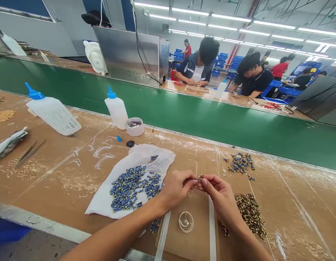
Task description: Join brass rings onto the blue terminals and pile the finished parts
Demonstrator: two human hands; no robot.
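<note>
Fingertips of my left hand [181, 185] pinch a small blue piece. Close against it, my right hand [217, 190] pinches a small dark-and-gold piece [201, 178]; whether the two pieces touch is too small to tell. On a white sheet [103, 201] to the left lies a heap of small blue-and-yellow pieces [127, 188], partly behind my left forearm. To the right is a pile of dark brown-and-gold pieces [251, 214], and beyond it a smaller group of blue-and-gold pieces [241, 162]. Below my hands stands a small clear round cup [185, 222] with a thin pin in it.
Blue-capped white bottles [116, 112] stand at the back left, beside a round tub [134, 127]. Tweezers [29, 152] lie at far left. A green conveyor belt [184, 108] runs across behind the table. Beyond it, co-workers [197, 65] sit at another bench.
</note>
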